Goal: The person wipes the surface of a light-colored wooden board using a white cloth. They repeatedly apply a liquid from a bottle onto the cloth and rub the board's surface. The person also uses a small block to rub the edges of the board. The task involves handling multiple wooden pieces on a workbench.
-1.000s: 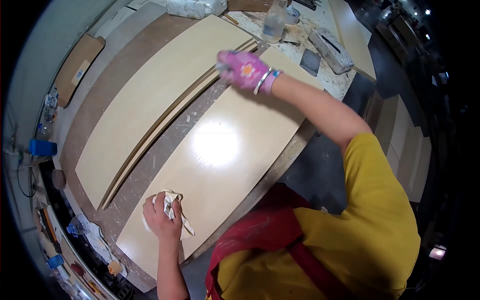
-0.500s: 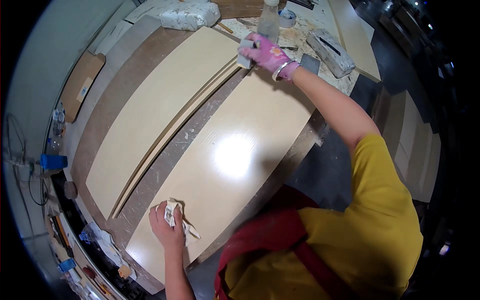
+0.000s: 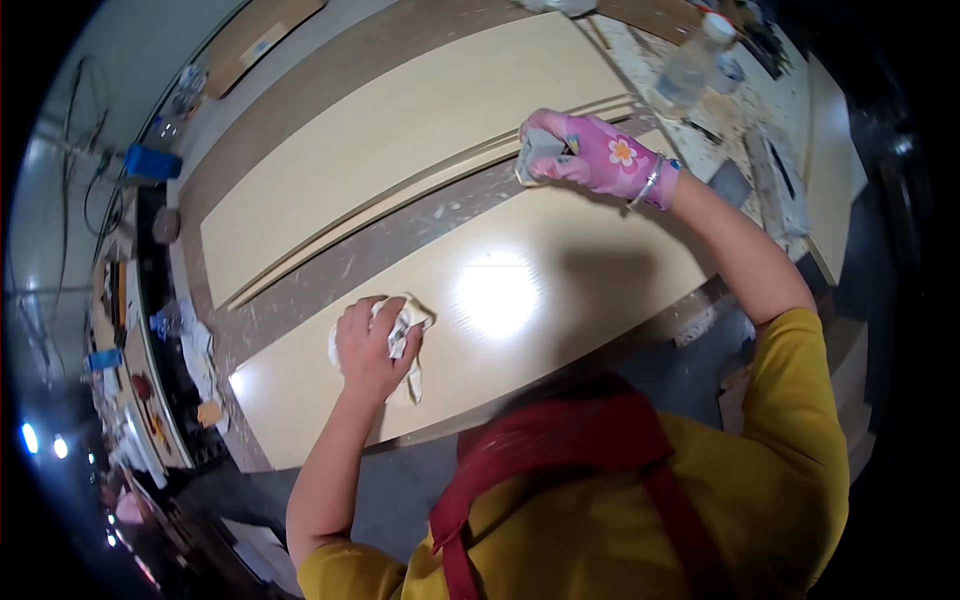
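My left hand, bare, rests on the near pale wooden panel toward its left end. Its fingers are bunched around a crumpled cream rag, which spreads onto the panel. My right hand wears a pink flowered glove with a bracelet at the wrist. Between its thumb and fingers is a grey sanding block, over the gap between the near panel and the far pale panel. Whether the block touches anything beneath cannot be made out. Long thin edges show along the far panel's near side.
The brown-grey bench top shows between the panels. Toward the far right stand a clear plastic bottle and a wrapped block. A blue box and cardboard lie at the left. A shelf of tools borders the bench.
The view has turned and shifted. My right hand has come with the block from the panels' far right end to over the gap. My left hand still holds the rag on the near panel.
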Available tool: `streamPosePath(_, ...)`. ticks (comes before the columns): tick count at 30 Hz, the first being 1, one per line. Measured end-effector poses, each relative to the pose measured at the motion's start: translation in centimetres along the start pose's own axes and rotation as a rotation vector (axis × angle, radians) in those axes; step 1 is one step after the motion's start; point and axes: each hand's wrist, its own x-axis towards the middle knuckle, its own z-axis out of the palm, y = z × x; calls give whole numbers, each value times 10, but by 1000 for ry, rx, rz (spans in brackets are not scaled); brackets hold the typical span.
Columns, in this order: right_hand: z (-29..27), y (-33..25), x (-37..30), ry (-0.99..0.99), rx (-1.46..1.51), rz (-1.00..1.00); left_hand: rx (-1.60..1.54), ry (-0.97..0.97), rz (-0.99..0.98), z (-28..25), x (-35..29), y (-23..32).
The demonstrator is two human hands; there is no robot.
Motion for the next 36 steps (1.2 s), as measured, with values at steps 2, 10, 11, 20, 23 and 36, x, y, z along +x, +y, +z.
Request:
streamPosePath(2, 9, -7, 10, -81, -36, -50, -2, 4, -15, 1, 1, 1)
streamPosePath(10, 91, -34, 69, -281, -133, -214, -9, 12, -17, 1, 1, 0)
streamPosePath(11, 111, -34, 80, -286, -124, -288, -5, 7, -21, 1, 0, 1)
streamPosePath(20, 141, -74, 105, -439, 73, -74, -6, 47, 7, 2, -2, -2)
streamPosePath(23, 175, -81, 118, -332, -13, -290, -5, 54, 23, 4, 0, -4)
streamPosePath(36, 199, -89, 120, -172, -139, -342, -32, 48, 3, 2, 0, -3)
